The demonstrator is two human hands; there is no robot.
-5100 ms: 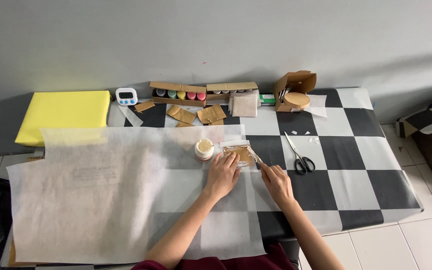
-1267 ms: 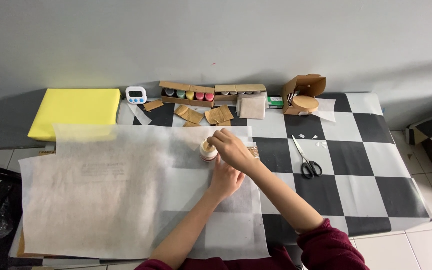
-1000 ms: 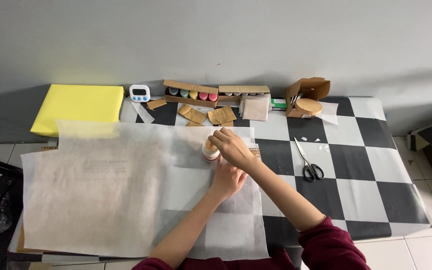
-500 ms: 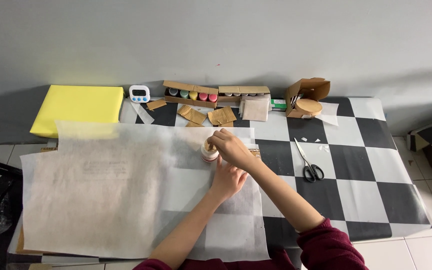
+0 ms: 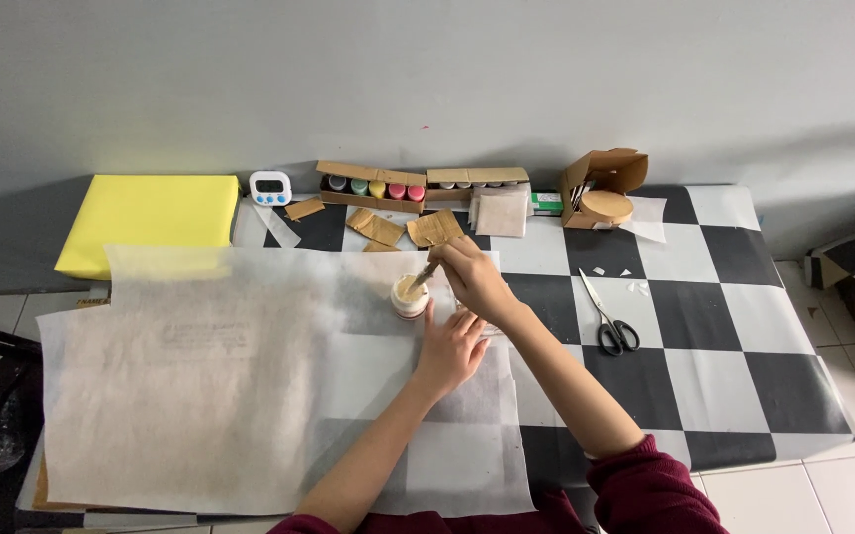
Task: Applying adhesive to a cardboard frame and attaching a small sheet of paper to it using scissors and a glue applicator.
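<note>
Going left to right here: a yellow pad (image 5: pixel 151 218) is sitting at the far left of the checkered table (image 5: pixel 744 336), around 10 o'clock from the hands, and a small white timer (image 5: pixel 270 188) is standing just beside it. A big sheet of translucent paper (image 5: pixel 200 376) is covering the left and middle of the table. Along the back, at about 12 o'clock, an open cardboard box of little paint pots (image 5: pixel 373 188) is lying with torn cardboard scraps (image 5: pixel 408 229) in front of it. Near the middle, a small open jar (image 5: pixel 409 296) is standing upright on the paper. The left hand (image 5: pixel 452 348) is resting flat on the paper just beside the jar, at its 5 o'clock, fingers loosely spread and holding nothing. The right hand (image 5: pixel 472 279) is hovering at the jar's 2 o'clock, fingers pinching a thin stick (image 5: pixel 424 276) whose tip is dipping into the jar's mouth. Further right, black-handled scissors (image 5: pixel 607 316) are lying closed at 3 o'clock, well apart from the hands, and a round cardboard box (image 5: pixel 600 188) is sitting open at 1 o'clock.
</note>
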